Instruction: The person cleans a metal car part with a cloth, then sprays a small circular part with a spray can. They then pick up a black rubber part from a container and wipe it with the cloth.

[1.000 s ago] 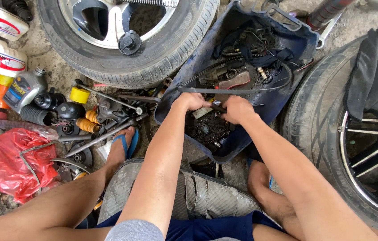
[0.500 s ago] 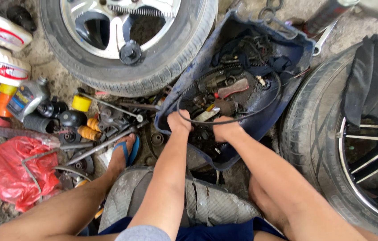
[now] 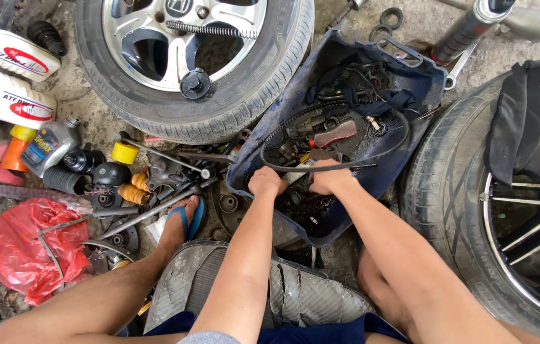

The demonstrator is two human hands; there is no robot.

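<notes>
Bottom of frame: a worn grey mat (image 3: 295, 299) is seen under the seated person's legs, one foot in a blue sandal (image 3: 187, 220) at centre left.

Centre: both hands are plunged into a blue plastic tub (image 3: 404, 159) of greasy parts. Left hand (image 3: 266, 181) is curled closed at the tub's near rim; what it grips cannot be made out. Right hand (image 3: 328, 181) is closed beside it, touching a thin black cable (image 3: 346, 165) that loops across the tub; a firm grasp cannot be confirmed.

Left of frame: a red plastic bag (image 3: 25, 251), black rubber boots and loose metal tools (image 3: 155, 185) are scattered on the floor.

Upper left: two white oil bottles (image 3: 12, 76).

Top centre: a wheel with alloy rim (image 3: 193, 57) is lying flat. Right edge: a second wheel (image 3: 505, 210), dark cloth (image 3: 537, 121) draped over it.
</notes>
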